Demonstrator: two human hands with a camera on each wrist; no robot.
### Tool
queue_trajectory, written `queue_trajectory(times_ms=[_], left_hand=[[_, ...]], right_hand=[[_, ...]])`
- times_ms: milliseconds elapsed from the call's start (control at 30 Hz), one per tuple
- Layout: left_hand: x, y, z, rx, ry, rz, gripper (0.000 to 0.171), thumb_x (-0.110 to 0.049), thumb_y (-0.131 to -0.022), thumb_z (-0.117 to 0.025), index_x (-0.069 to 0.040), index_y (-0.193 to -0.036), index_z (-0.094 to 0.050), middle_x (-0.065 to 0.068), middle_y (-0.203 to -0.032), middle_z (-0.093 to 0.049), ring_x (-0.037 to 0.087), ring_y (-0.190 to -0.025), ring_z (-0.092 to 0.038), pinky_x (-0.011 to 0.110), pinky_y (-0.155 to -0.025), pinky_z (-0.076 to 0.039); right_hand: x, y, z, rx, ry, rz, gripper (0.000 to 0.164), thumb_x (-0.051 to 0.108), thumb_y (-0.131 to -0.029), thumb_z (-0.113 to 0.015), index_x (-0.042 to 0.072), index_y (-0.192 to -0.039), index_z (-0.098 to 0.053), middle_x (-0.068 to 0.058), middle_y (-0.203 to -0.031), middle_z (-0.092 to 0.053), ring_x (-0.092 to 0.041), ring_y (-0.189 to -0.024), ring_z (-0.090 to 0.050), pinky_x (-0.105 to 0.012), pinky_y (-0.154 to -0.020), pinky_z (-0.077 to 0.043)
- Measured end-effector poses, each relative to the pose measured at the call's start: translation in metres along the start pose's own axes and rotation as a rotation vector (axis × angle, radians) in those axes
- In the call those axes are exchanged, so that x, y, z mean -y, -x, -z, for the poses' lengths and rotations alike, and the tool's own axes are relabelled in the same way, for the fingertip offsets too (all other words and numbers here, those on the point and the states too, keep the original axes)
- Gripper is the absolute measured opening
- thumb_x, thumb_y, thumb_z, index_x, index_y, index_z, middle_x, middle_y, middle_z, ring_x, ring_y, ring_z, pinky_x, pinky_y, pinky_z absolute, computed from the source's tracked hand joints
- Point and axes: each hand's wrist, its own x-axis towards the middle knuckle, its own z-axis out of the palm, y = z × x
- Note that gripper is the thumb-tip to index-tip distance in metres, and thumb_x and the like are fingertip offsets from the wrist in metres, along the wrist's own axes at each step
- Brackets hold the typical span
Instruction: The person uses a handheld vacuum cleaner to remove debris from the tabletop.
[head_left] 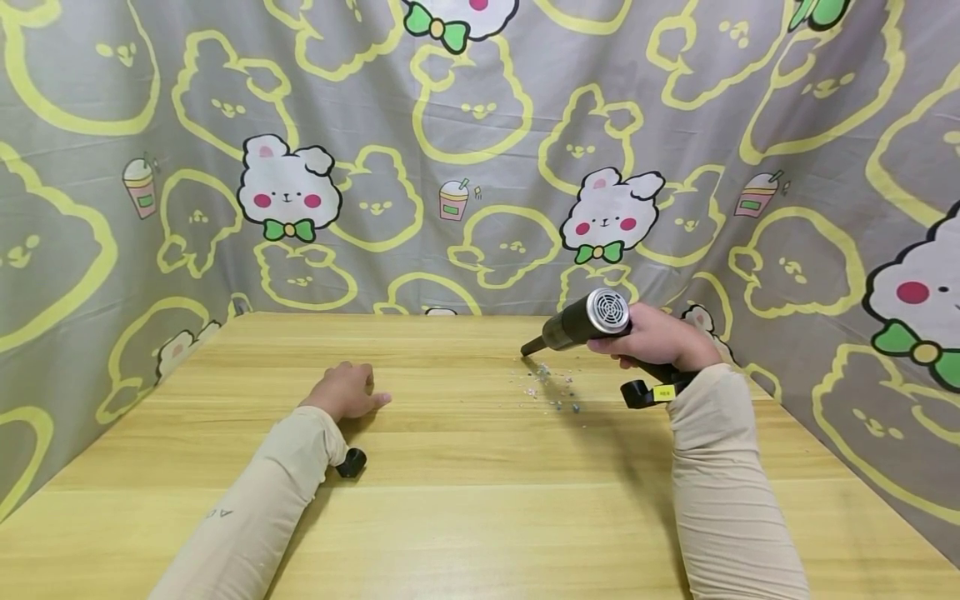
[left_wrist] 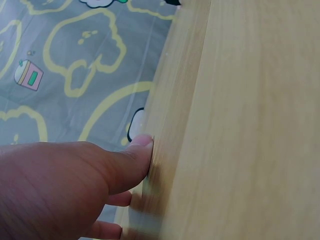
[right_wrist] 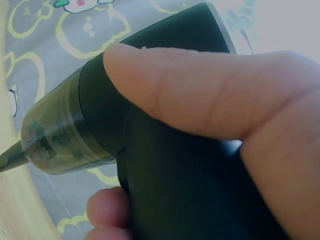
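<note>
My right hand [head_left: 663,337] grips the handle of a black handheld vacuum cleaner [head_left: 566,327], which has a round silver grille at its rear. Its narrow nozzle [head_left: 533,346] slants down to the left, the tip close over the table at the edge of some scattered colourful bits [head_left: 576,407]. In the right wrist view the thumb lies along the body, and small bits show inside the see-through dust cup [right_wrist: 60,127]. Left of the bits, my left hand [head_left: 347,392] rests at the tabletop, holding nothing, its fingers loosely bent and the thumb [left_wrist: 130,165] pointing out.
The pale wooden table [head_left: 450,517] reaches back to a grey curtain [head_left: 495,75] printed with yellow outlines and white rabbits, which hangs along the back and both sides. A black wrist mount [head_left: 351,462] is on the left sleeve, another [head_left: 637,394] at the right wrist.
</note>
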Motion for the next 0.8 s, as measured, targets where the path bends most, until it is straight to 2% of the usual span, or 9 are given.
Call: queue_trajectory(times_ms=[200,367,800], left_hand=[[0.001,-0.002,-0.001,-0.002,-0.016,-0.015,0.046,-0.043,-0.090,-0.061,0.001,-0.104,-0.057,0.024,-0.107,-0.057,0.045,-0.101,-0.051,0.056,-0.086,-0.045],[0.002,-0.003,0.000,-0.006,-0.025,-0.021,0.046,-0.043,-0.090,-0.061,0.001,-0.104,-0.058,0.025,-0.106,-0.058,0.045,-0.100,-0.052,0.057,-0.086,-0.045],[0.002,-0.002,0.000,-0.004,-0.025,-0.014,0.046,-0.043,-0.091,-0.060,0.001,-0.106,-0.057,0.026,-0.108,-0.056,0.048,-0.101,-0.049,0.059,-0.087,-0.043]], right_hand=[[-0.004,-0.003,0.000,-0.036,0.014,0.018,0.037,0.023,-0.087,-0.070,-0.003,-0.111,-0.058,-0.006,-0.073,-0.061,-0.018,-0.055,-0.058,-0.033,-0.058,-0.050],[-0.007,-0.004,0.002,-0.071,0.045,0.004,0.033,0.025,-0.086,-0.070,-0.002,-0.103,-0.061,-0.006,-0.071,-0.061,-0.017,-0.054,-0.058,-0.033,-0.059,-0.050],[-0.013,-0.006,0.000,-0.045,0.020,-0.019,0.037,0.025,-0.087,-0.070,-0.003,-0.107,-0.060,-0.005,-0.070,-0.061,-0.019,-0.055,-0.058,-0.032,-0.058,-0.050]])
